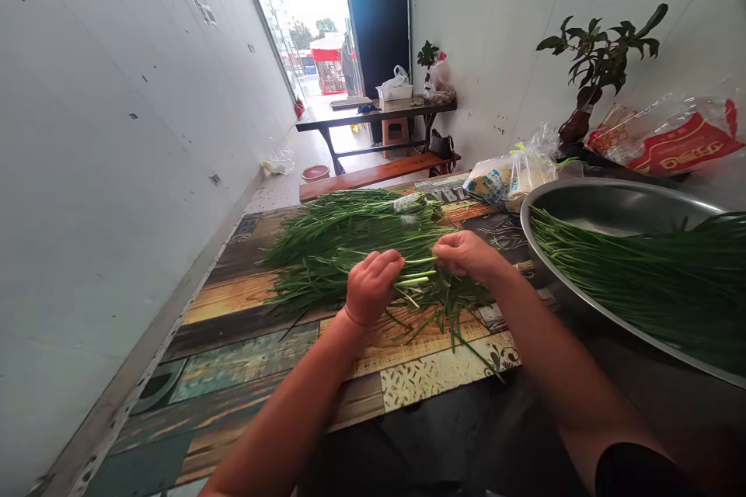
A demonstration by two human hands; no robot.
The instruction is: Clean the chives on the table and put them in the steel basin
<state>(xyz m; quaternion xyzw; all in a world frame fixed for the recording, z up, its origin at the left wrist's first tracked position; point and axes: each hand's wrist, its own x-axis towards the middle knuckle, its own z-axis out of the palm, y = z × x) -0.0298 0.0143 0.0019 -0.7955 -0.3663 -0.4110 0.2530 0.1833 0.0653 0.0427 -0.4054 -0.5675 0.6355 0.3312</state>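
My left hand [371, 287] is closed around a small bunch of garlic chives [416, 279], whose pale stem ends point to the right. My right hand [466, 255] has its fingers pinched together at the end of one of these stems. Beyond my hands lies a larger pile of garlic chives [343, 221], with a whitish band [406, 203] around part of it. Loose leaves and scraps [451, 307] lie below my right hand on the patterned table [245, 334].
On the right a large metal basin [545, 252] holds many long chives [641, 272]. Behind it are plastic bags [510, 175], a potted plant [600, 70] and a red package [681, 140]. A bench [361, 180] and another table [326, 120] stand farther off, near the glass door.
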